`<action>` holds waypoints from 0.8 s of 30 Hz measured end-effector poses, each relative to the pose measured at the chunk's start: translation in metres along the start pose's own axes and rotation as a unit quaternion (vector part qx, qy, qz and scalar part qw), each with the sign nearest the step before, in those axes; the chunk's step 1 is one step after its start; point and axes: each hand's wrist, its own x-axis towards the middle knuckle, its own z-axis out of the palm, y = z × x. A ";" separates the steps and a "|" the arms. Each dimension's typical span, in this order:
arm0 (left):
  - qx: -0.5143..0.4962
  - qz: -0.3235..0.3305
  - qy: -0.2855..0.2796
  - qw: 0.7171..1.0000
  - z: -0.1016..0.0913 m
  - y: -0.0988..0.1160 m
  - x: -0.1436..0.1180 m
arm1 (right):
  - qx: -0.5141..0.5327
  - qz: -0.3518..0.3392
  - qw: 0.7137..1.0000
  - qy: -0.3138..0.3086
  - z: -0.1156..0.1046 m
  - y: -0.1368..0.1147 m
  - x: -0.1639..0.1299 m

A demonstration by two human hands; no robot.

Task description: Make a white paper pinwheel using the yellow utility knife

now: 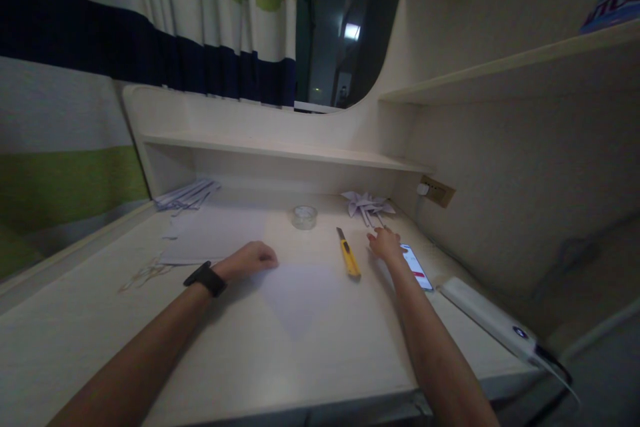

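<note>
Both hands rest on the pale surface [150, 340], holding nothing.

Left hand [250, 259], loosely curled with a black wristband [206, 278], lies at the top corner of a white paper sheet [300, 297]. Right hand [386, 243], fingers spread flat, sits just beside a lit phone [417, 268], near folded paper shapes [367, 205]. Between the hands lies a yellow utility knife [349, 255]; a glass dish [305, 217] stands beyond it.
</note>
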 end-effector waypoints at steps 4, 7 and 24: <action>-0.007 0.000 0.010 1.000 0.001 0.004 -0.002 | -0.002 0.001 1.000 -0.007 0.007 0.006 0.001; -0.002 -0.002 0.001 1.000 0.001 0.002 -0.001 | 0.006 -0.007 1.000 0.001 0.005 0.008 0.003; -0.051 0.005 -0.028 0.998 0.005 0.017 0.001 | 0.291 -0.315 0.837 -0.338 0.011 -0.077 -0.063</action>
